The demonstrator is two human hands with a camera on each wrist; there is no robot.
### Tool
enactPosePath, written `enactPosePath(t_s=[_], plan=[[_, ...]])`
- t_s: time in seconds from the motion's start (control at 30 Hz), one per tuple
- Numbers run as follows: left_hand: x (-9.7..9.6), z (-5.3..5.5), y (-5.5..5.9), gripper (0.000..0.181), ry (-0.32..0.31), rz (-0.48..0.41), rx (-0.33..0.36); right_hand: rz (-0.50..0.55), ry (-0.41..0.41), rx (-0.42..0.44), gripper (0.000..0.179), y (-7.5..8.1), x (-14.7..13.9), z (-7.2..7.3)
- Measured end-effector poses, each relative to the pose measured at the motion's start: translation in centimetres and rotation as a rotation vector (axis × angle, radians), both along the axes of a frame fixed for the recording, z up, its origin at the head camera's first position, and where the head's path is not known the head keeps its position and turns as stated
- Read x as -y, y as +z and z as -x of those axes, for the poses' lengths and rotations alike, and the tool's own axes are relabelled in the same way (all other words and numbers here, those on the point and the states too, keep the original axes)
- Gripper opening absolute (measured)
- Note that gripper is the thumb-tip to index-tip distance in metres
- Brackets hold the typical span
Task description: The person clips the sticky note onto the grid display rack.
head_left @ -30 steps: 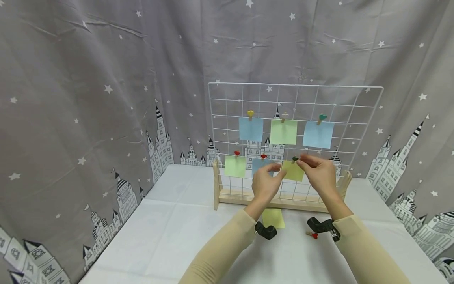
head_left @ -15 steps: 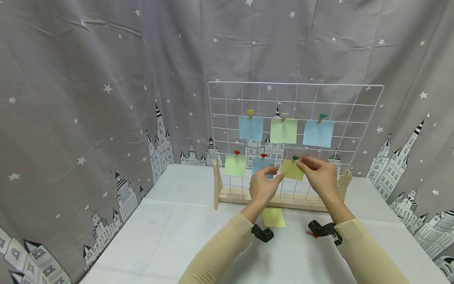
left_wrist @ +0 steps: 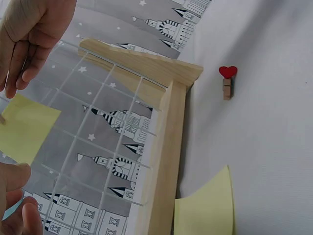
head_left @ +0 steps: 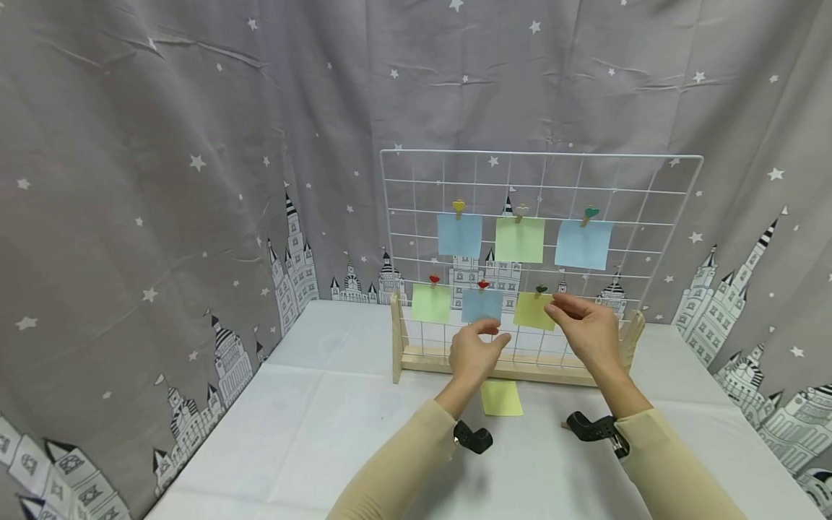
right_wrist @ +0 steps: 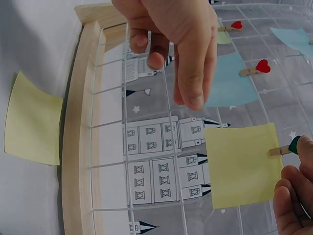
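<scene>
A yellow sticky note (head_left: 531, 312) hangs on the white wire grid (right_wrist: 182, 215), under a wooden clothespin with a green heart (head_left: 541, 289). My right hand (head_left: 588, 328) is by the note's right edge, fingers loosely bent. In the right wrist view its thumb overlaps the green heart; I cannot tell whether it touches. Left of and below that note is my left hand (head_left: 476, 354), apart from it, thumb and fingers spread with nothing between them. Beside it hangs a blue note (head_left: 482, 305) under a red heart clothespin (right_wrist: 257, 67); a green note (head_left: 431, 303) hangs farther left.
Above hang two blue notes and a green note (head_left: 520, 240). On the white table (head_left: 292, 426), another yellow note (head_left: 500, 399) lies before the wooden base (left_wrist: 164, 161). A loose red heart clothespin (left_wrist: 227, 82) lies nearby, mostly hidden in the head view by the right wrist camera (head_left: 588, 426).
My left hand has moved down and left, away from the hanging yellow note, uncovering more of the blue note. My right hand has shifted slightly down and right from the green heart clothespin.
</scene>
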State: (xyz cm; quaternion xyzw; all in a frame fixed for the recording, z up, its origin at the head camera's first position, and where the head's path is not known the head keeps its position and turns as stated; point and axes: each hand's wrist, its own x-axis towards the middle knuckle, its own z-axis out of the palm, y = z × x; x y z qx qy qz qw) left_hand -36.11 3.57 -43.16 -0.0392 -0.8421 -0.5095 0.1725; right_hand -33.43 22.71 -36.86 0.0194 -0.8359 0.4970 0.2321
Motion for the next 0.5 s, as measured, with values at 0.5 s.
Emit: enactPosePath(t_s=[0.5], plan=[[1.4,-0.2,-2.5,0.028,0.022,0.007,0.027,0.015,0.001,0.023,0.042,-0.7,0.1,-0.4]])
